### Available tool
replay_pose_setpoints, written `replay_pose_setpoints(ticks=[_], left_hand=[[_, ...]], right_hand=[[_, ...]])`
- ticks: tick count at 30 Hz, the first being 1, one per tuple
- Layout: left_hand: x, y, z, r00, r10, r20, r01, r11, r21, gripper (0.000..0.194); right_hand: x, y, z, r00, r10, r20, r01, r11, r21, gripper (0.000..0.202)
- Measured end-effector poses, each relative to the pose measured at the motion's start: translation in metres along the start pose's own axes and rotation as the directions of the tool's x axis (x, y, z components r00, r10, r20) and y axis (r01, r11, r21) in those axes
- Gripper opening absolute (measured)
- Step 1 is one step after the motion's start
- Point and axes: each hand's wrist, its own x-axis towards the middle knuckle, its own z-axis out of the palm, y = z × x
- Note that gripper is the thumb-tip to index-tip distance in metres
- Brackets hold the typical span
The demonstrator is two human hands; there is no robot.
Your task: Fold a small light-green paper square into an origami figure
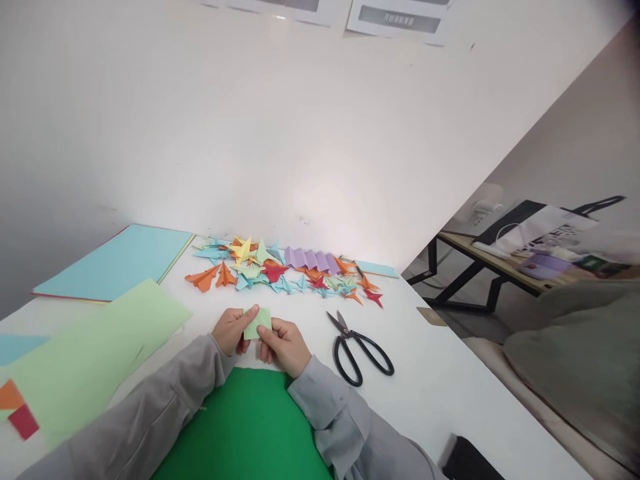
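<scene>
1. The left hand [234, 330] is pinching the left side of a small green paper square [259, 321].
2. The right hand [287, 347] is gripping its right side, the thumb pressing on its face.
3. The square is sitting between both hands, near the front edge of the counter [415, 373].
4. Black-handled scissors [347, 333] are lying to the right, blades parted.
5. Folded paper shapes [274, 271] are lying beyond the hands.

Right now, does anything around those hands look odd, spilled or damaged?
Nothing seems spilled. The scissors lie with their blades parted, not closed, beside the right hand; dark scuffs above the folded paper shapes stand out against the pale wall.
</scene>
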Motion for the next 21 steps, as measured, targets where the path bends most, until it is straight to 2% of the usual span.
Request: replay_pose_setpoints(ticks=[8, 21], left_hand=[[-0.0008, 0.0024, 0.0010, 1.000, -0.003, -0.008, 0.003, 1.000, 0.018, 0.052], [-0.0010, 0.0037, 0.0007, 0.999, 0.025, 0.042, -0.026, 0.999, 0.039, 0.039]], right_hand=[[-0.0031, 0.0007, 0.0020, 0.999, -0.024, 0.031, 0.027, 0.995, -0.101, 0.041], [-0.0040, -0.0014, 0.0031, 0.999, -0.036, -0.001, 0.035, 0.988, -0.151, 0.041]])
